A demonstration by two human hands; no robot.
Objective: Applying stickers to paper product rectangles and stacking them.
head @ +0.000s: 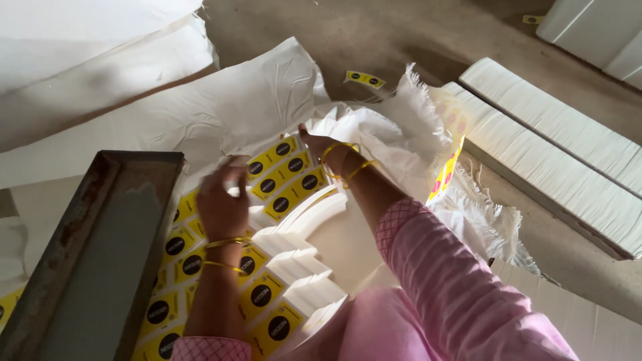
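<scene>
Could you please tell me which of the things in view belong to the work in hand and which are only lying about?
In hand:
- left hand
- right hand
- fanned stacks of yellow labels with black circles
- crumpled white cloth sack

Lying about:
- rusty grey metal channel
- long white paper stacks
- stray yellow label strip

Soft daylight, glare on white sheets, left hand [223,200] motion-blurred.

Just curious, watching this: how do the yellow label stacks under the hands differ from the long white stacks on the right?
The yellow label stacks are short, fanned bundles with black circles on top; the long white stacks are plain, straight bars. The label stacks lie on white sheets by the left hand and right hand; the white stacks lie on bare floor, untouched. Both look like stacked paper.
</scene>
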